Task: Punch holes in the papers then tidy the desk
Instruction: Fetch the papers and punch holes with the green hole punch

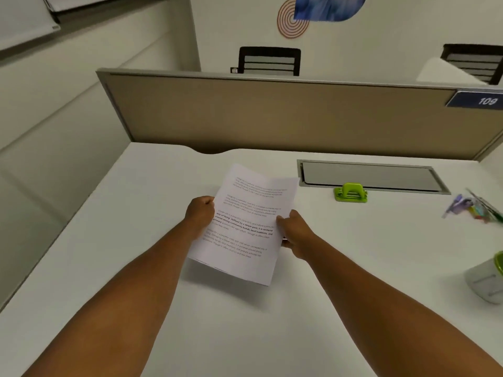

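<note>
Desk (pixel 340 268): white surface spreading under both my forearms, with a notch cut in its far edge.
Partition (pixel 272 112): beige panel standing along the far edge of the desk, a blue plate marked 109 (pixel 479 99) at its right end.
Cable tray lid (pixel 370 176): grey flap set flush in the desk on the far right, just before the partition.
Papers (pixel 245 227): a thin stack of printed sheets held between my two hands, lifted off the desk at a tilt, the text facing me, the near edge low over its own shadow on the desk.
Left grip (pixel 200 212): fingers curled tight on the left edge of the papers, about halfway along, the thumb side hidden behind the sheet.
Right grip (pixel 292 232): thumb laid on top of the right edge of the papers, fingers folded underneath, pinching the stack.
Cup (pixel 487 278): grey container with a green rim at the right border, cut off by the frame, well apart from the papers.
Hole punch (pixel 351 193): green, sitting on the desk touching the near edge of the cable tray lid, right of the papers and apart from them.
Pens (pixel 473 206): a blurred, colourful bundle lying near the right edge, beyond the cup; I cannot tell them apart.
</note>
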